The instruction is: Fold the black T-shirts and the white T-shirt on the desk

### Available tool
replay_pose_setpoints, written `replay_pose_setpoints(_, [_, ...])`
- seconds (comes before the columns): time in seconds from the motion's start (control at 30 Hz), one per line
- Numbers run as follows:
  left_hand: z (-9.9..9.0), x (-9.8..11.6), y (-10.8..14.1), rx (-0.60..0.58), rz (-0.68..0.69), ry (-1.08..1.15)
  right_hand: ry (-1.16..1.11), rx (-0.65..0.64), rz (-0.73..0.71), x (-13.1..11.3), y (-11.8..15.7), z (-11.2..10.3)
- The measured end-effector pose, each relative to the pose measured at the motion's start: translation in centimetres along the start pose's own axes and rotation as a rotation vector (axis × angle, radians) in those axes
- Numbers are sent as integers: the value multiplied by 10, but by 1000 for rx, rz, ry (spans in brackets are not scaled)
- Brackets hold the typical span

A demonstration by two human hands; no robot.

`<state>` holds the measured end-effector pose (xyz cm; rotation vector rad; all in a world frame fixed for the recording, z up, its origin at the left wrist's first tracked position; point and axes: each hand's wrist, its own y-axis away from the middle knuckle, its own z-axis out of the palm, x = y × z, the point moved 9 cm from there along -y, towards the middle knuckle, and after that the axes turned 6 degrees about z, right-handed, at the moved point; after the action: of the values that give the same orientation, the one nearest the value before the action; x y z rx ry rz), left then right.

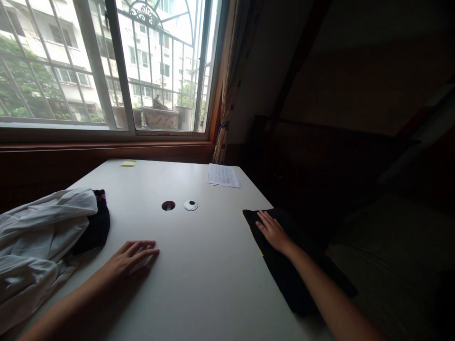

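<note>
My left hand (133, 258) hovers over or rests on the white table (199, 284), fingers stretched out and nothing in them. To its left lies a heap of light grey cloth (42, 227), with a black piece of cloth (97, 227) at its right side. On the right, my right hand (273, 230) lies flat with fingers apart on a dark folded cloth (280, 274). A thin yellow strip shows along the left edge of that cloth. Part of the cloth hangs past the table's right edge, and my forearm covers some of it.
A round hole (168, 205) in the tabletop has a white and black round cap (191, 205) beside it. Printed sheets of paper (223, 175) lie at the back right, a yellow sticky note (128, 163) at the back left. Beyond the table are a barred window (159, 71) and a tied curtain (227, 85).
</note>
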<state>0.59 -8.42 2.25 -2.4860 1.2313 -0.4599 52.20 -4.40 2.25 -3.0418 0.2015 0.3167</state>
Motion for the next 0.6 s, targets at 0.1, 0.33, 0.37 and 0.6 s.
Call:
replay_pose_setpoints(0.1, [1, -1, 1, -4, -2, -3, 94, 95, 190, 46, -12, -9])
replay_pose_setpoints(0.33, [0, 1, 0, 7, 9, -7, 133, 54, 286, 83, -17, 1])
replay_pose_setpoints(0.37, [0, 1, 0, 5, 12, -6, 132, 52, 283, 82, -17, 1])
replay_pose_setpoints(0.6, [-1, 2, 0, -11, 4, 7, 104, 56, 212, 72, 7, 1])
